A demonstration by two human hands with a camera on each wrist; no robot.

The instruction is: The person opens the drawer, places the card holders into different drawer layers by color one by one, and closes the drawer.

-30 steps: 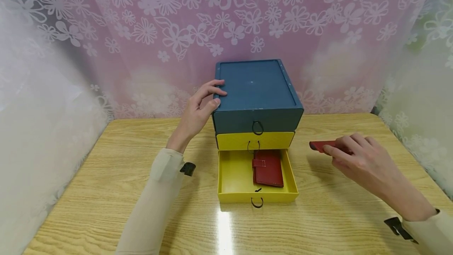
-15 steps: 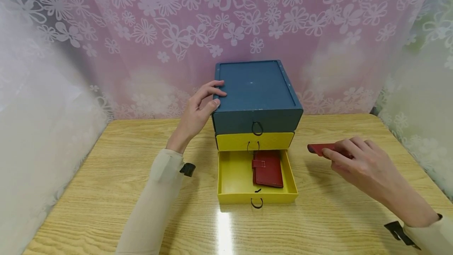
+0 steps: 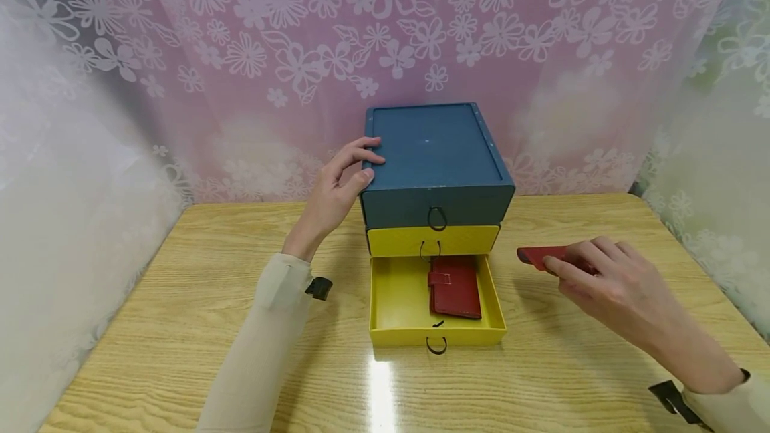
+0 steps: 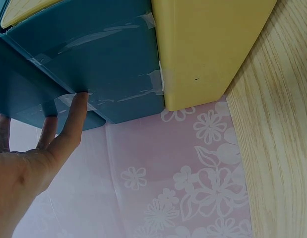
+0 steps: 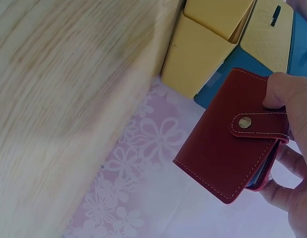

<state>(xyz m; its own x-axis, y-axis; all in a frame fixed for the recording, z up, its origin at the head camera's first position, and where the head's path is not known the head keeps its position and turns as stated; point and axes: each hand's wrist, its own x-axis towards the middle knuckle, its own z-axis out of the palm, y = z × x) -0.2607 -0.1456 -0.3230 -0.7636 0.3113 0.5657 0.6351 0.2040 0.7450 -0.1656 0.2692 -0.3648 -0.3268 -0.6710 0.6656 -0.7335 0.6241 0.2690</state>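
Note:
My left hand (image 3: 333, 191) rests against the upper left edge of the blue drawer box (image 3: 433, 146), fingertips on its top. In the left wrist view, the left hand's fingers (image 4: 76, 119) touch the blue side wall. My right hand (image 3: 619, 289) pinches a red wallet (image 3: 535, 256) above the table, right of the boxes. Seen by the right wrist camera, this red wallet (image 5: 222, 139) has a strap with a metal snap, fastened over its side. A second red wallet (image 3: 458, 294) with a strap lies in the pulled-out yellow bottom drawer (image 3: 388, 336), towards its right side.
Between the blue top box and the bottom drawer is a shut yellow drawer front (image 3: 400, 240) with a black loop. Another black loop (image 3: 436, 346) hangs on the bottom drawer's front. The wooden table (image 3: 228, 286) meets a flowered pink curtain (image 3: 271, 85) behind.
My right hand has drifted slightly left and down with the wallet, nearer the drawer. The left hand stays in place on the blue box.

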